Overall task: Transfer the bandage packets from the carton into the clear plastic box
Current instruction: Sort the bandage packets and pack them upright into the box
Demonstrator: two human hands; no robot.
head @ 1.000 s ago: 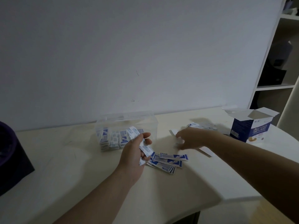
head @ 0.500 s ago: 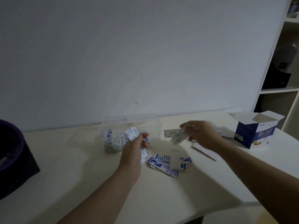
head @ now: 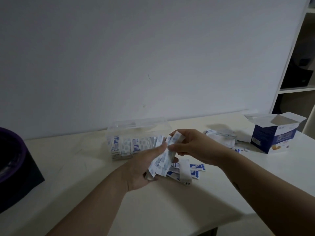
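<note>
My left hand (head: 144, 169) holds a stack of white and blue bandage packets (head: 162, 163) above the table, just in front of the clear plastic box (head: 136, 126). My right hand (head: 190, 147) pinches a packet (head: 176, 137) at the top of that stack. The box stands against the wall with rows of packets (head: 129, 146) upright inside it. Loose packets (head: 194, 170) lie on the table under my hands. The open blue and white carton (head: 272, 137) stands at the right.
More wrappers and packets (head: 221, 136) lie between my right hand and the carton. A dark box with a purple rim (head: 15, 167) sits at the left edge. A white shelf unit (head: 296, 65) rises at the right. The table's front edge (head: 221, 223) runs below my arms.
My right hand lifted a packet from the table on the right and brought it left to the stack in my left hand. My left hand has stayed in front of the box.
</note>
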